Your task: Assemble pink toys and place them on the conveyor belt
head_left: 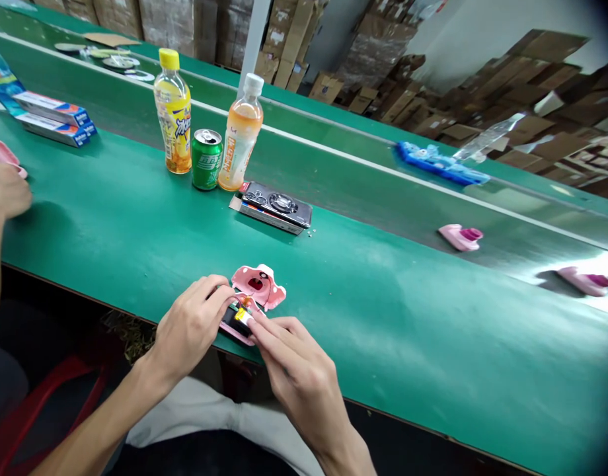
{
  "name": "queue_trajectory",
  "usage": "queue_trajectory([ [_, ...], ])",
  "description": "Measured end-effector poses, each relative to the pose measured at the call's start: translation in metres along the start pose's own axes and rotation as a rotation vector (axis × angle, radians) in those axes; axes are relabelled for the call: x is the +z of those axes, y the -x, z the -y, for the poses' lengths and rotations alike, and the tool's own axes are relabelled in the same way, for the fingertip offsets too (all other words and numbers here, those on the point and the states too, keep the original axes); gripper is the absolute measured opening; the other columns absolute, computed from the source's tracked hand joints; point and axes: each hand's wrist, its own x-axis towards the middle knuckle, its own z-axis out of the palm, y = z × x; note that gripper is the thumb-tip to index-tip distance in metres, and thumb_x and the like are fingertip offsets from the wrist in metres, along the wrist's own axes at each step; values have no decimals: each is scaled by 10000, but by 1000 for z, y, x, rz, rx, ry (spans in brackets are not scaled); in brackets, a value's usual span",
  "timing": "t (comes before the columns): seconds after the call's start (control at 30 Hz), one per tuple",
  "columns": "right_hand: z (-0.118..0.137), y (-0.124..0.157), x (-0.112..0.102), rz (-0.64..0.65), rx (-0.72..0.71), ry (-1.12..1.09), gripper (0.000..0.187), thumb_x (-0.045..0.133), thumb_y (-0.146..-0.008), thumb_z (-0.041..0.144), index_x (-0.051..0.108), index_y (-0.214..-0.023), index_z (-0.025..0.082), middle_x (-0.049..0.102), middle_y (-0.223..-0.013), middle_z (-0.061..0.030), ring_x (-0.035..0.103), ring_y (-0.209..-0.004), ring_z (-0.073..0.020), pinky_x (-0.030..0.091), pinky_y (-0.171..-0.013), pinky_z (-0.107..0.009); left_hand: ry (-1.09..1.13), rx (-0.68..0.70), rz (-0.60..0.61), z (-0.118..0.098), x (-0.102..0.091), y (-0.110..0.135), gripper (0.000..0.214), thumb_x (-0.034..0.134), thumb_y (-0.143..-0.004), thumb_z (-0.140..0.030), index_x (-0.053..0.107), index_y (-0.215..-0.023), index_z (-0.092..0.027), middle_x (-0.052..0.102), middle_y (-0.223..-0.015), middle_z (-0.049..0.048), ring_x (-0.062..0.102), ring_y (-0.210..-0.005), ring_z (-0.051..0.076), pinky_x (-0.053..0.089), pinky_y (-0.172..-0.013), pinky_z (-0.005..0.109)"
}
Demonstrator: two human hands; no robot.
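At the near edge of the green table lies an opened pink plastic casing (238,336) with dark inner parts. Its other half, a pink shell (269,294) with an opening in it, lies just behind, and thin wires run between the two. My left hand (192,324) has its fingers closed on the casing's left side. My right hand (297,354) holds its fingertips on a small white-and-yellow block (242,315) that looks like a battery, over the casing's inside. The fingers partly hide both the block and the casing.
Behind my hands stand a boxed phone case (277,203), a green can (207,160), a yellow-capped bottle (174,112) and a white-capped bottle (241,135). Pink parts (461,237) lie on the conveyor belt (363,178). Another person's hand (6,188) is at far left, by a pink part.
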Motion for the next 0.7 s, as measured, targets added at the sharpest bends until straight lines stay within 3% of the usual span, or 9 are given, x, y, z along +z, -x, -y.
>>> queue_trajectory([
  [0.2, -2, -2, 12, 62, -138, 259, 337, 494, -969, 11, 672, -1252, 51, 716, -1255, -161, 668, -1007, -263, 644, -880, -401, -28, 1, 12, -2, 4, 2, 182, 413, -1068, -198, 592, -1043, -182, 648, -1091, 60, 649, -975, 199, 517, -902, 349],
  [0.33, 1, -9, 10, 164, -172, 359, 390, 443, -920, -47, 666, -1236, 3, 725, -1228, -173, 664, -1012, -266, 635, -912, -393, 15, 0, 21, -2, -1, 2, 189, 402, -1069, -189, 590, -1050, -196, 665, -1136, 57, 642, -1011, 199, 515, -908, 346],
  [0.47, 9, -10, 3, 273, -164, 472, 450, 474, -877, -21, 647, -1289, 23, 711, -1266, -164, 648, -1064, -297, 628, -909, -429, 207, 3, 230, 6, -19, 0, 179, 499, -1046, -264, 552, -1217, -266, 648, -1295, 29, 589, -1187, 200, 509, -992, 338],
  [0.57, 8, -5, 2, 242, -129, 533, 400, 548, -939, 85, 638, -1329, 68, 644, -1398, -136, 611, -1121, -318, 615, -884, -438, 285, 8, 395, 15, -29, -1, 309, 572, -1014, -323, 510, -1317, -320, 593, -1400, 19, 534, -1295, 202, 493, -1060, 345],
  [0.7, -5, 1, 11, 134, -174, 478, 402, 470, -995, 50, 632, -1353, 133, 642, -1419, -21, 581, -1125, -266, 561, -861, -378, 269, -49, 405, 21, -28, -1, 364, 588, -1003, -371, 489, -1350, -320, 620, -1322, 36, 591, -1208, 210, 531, -1009, 351],
])
